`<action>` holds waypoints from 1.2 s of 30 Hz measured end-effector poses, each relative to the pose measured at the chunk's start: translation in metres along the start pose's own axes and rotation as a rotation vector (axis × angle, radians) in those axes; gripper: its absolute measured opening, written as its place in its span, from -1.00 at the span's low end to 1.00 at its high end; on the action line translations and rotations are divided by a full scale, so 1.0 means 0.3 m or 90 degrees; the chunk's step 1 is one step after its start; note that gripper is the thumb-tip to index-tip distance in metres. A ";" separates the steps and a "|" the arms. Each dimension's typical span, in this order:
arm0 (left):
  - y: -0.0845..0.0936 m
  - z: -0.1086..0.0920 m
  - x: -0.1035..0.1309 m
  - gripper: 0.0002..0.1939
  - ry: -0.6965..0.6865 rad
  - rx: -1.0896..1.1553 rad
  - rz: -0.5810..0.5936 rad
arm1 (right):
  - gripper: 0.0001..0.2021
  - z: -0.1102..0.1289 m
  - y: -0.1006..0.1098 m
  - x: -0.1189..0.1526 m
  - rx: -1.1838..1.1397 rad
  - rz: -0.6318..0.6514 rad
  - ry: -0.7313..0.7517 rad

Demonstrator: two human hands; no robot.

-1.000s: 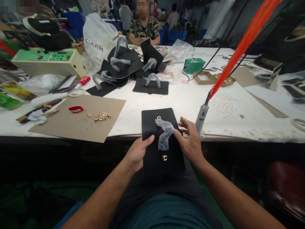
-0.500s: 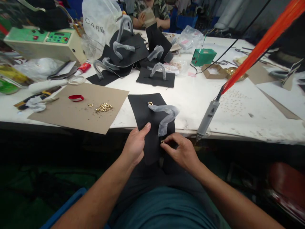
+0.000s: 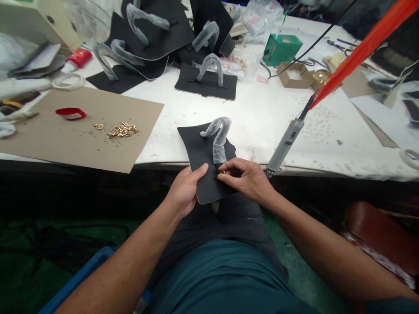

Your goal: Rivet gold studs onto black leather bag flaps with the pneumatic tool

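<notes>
My left hand (image 3: 187,189) grips the left edge of a black bag panel (image 3: 205,150), thumb on top and fingers underneath. A handle (image 3: 218,137) wrapped in clear plastic arches over that panel. At the handle's near end, my right hand (image 3: 244,176) pinches a small gold metal fitting (image 3: 221,172) against the panel, and the fingers partly hide it. The panel's far part lies over the table's front edge, its near part over my lap. Left of it, a pile of gold fittings (image 3: 123,130) and a single gold fitting (image 3: 98,126) rest on brown cardboard (image 3: 78,150).
An electric screwdriver (image 3: 285,146) hangs from an orange cord (image 3: 363,54) right of my hand. Several black panels with wrapped handles (image 3: 205,83) lie at the back. A green box (image 3: 282,49), a cardboard tray (image 3: 294,80) and a red band (image 3: 70,114) are also on the white table (image 3: 262,117).
The view has tipped down and closer. The panel has turned and tilted, and the gold fitting in my right hand has come up against the handle's near end.
</notes>
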State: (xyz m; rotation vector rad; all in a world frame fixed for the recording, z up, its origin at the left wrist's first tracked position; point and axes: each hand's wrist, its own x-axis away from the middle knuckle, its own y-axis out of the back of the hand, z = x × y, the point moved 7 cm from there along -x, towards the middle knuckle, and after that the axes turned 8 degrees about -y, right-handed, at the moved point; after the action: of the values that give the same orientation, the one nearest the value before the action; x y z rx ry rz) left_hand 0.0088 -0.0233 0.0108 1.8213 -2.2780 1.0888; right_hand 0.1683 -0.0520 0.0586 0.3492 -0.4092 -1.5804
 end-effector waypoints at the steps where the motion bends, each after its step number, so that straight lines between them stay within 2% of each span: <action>1: 0.010 0.008 -0.001 -0.76 0.007 -0.001 -0.005 | -0.88 0.003 0.000 -0.003 0.021 0.030 0.023; 7: 0.028 -0.001 0.000 -0.75 0.050 0.015 0.001 | -0.84 0.049 0.004 -0.007 0.141 0.188 0.203; 11: 0.017 -0.022 0.013 -0.73 0.047 0.021 0.012 | -0.79 0.065 -0.003 -0.009 0.193 0.224 0.286; 21: -0.002 0.007 0.077 -0.58 -0.087 0.059 -0.055 | -0.74 0.099 -0.034 0.044 0.391 0.046 0.347; 25: -0.008 -0.012 0.090 -0.59 -0.125 0.015 -0.084 | -0.74 0.121 -0.027 0.060 0.432 -0.009 0.395; 30: -0.035 -0.040 0.117 -0.64 -0.175 0.004 -0.080 | -0.66 0.158 -0.026 0.081 0.502 -0.049 0.451; 32: -0.042 -0.036 0.134 -0.67 -0.188 0.022 -0.090 | -0.65 0.170 -0.023 0.091 0.502 -0.079 0.443; 36: -0.044 -0.015 0.164 -0.68 -0.222 0.053 -0.130 | -0.69 0.157 -0.031 0.105 0.464 -0.123 0.369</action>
State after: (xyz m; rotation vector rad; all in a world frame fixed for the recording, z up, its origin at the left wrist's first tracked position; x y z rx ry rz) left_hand 0.0030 -0.0634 0.0420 2.3801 -2.1681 0.9062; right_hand 0.1368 -0.0811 0.0969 1.4004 -0.4919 -1.3839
